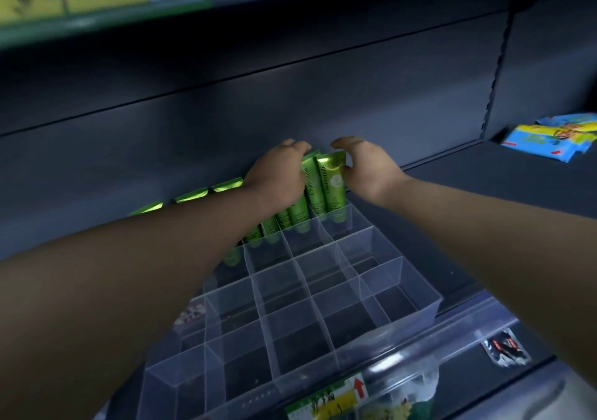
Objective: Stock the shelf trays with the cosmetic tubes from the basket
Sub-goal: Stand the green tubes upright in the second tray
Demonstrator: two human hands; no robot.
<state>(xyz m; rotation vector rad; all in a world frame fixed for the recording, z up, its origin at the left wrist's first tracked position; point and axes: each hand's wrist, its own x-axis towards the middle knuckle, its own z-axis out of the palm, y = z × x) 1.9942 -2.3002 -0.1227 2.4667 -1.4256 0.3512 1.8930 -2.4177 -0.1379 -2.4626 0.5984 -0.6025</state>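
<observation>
Green metallic cosmetic tubes (331, 187) stand crimped ends up in the back row of a clear plastic divided tray (403, 293), which sits on the dark grey shelf (484, 187). The rows nearer the person are not yet filled. The left hand (274, 174) lies over the tubes in the middle of that row, fingers curled over their tops and gripping them. The right hand (368, 170) closes round the rightmost tube, thumb against its edge and fingers bent over its top. Judging by this, the step in hand is seating and squaring the back row (the basket itself is out of view). The next move likely calls for letting go gently, since the tubes lean a little and could tip. After that, more tubes would have to be fetched and the next row of compartments begun.
</observation>
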